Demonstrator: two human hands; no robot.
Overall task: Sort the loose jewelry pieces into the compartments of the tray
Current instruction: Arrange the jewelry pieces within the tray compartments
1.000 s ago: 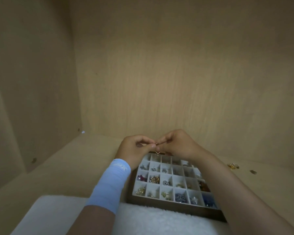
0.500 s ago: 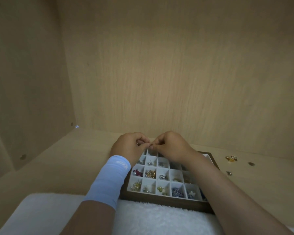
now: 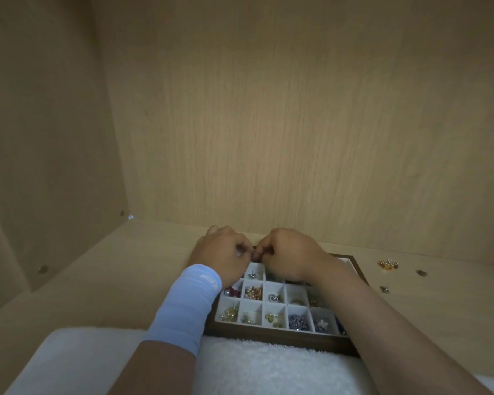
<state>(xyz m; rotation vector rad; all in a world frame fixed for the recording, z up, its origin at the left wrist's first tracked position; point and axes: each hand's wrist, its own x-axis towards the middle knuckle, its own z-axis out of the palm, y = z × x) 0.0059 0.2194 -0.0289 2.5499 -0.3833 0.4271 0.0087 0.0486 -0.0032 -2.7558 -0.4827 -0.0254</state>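
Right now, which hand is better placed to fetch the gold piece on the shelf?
Right. The gold piece lies right of the tray, nearer the right hand; the left hand would cross over.

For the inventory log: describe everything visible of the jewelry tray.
The tray is a shallow rectangle with a dark brown, wood-looking frame and a pale lined grid of square compartments. It lies flat on the light wooden shelf, its near edge against a white fleecy cloth. Many compartments hold small gold, silver, blue and red pieces. The left hand and right hand are curled over its far rows, hiding them; the right forearm covers its right side. Contact cannot be told.
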